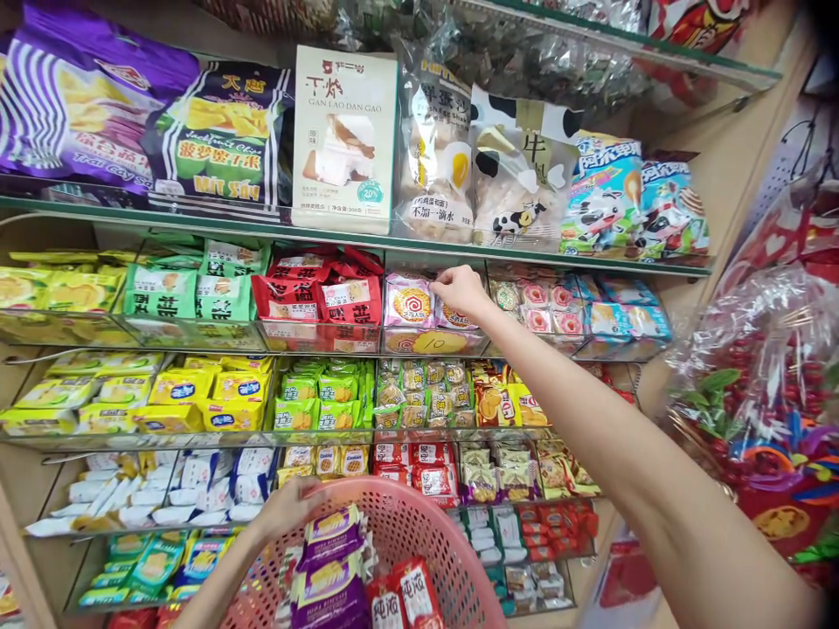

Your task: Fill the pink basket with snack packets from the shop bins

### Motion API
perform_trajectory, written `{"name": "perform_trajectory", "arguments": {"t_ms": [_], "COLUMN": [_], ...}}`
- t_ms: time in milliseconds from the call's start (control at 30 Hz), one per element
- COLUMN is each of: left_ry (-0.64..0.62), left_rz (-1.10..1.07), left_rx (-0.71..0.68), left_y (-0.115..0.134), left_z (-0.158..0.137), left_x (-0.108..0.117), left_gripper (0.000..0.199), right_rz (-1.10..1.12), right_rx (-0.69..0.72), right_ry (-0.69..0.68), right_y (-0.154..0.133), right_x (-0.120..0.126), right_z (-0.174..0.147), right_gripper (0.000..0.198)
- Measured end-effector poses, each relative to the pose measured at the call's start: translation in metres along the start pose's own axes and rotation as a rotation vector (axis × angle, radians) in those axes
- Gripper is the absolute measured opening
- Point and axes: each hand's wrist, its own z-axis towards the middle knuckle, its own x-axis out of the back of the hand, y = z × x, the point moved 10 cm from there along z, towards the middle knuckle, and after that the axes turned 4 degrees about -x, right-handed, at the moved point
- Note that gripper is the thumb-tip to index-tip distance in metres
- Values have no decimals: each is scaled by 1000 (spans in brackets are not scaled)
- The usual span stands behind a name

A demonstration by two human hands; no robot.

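My left hand point(298, 507) is wrapped over the rim of a pink plastic basket point(419, 500) at the bottom of the view. Inside lie purple biscuit packets point(329, 594) and red snack packets point(418, 592). My right hand point(462, 293) reaches up into a clear shelf bin, its fingers pinched at the top of a swirl-printed snack packet point(454, 314). Left of those fingertips sits a pink-edged packet point(409, 300) with a red swirl. The bin's front carries a yellow label point(433, 342) marked 10. The fingertips partly cover the packet's top edge.
Red packets point(318, 297) and pink-printed snacks point(551, 306) fill the neighbouring bins. Over my right hand runs a glass shelf edge point(367, 240) with large snack bags and a white box point(344, 140). Plastic-wrapped goods point(753, 393) hang at the right.
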Motion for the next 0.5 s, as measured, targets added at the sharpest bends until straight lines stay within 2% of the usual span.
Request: {"name": "perform_trajectory", "arguments": {"t_ms": [233,400,500], "left_ry": [42,38,42], "left_rz": [-24,-36,-9], "left_rx": [-17,2,8], "left_y": [-10,-9,-10], "left_z": [-7,-6,-4], "left_x": [5,5,4], "left_gripper": [55,53,50], "right_rz": [47,303,418], "right_rx": [-141,-192,-168], "right_ry": [14,-36,-23], "right_y": [15,26,25], "right_x": [-10,-20,-22], "right_z": [1,-7,-11], "right_gripper": [10,11,9]}}
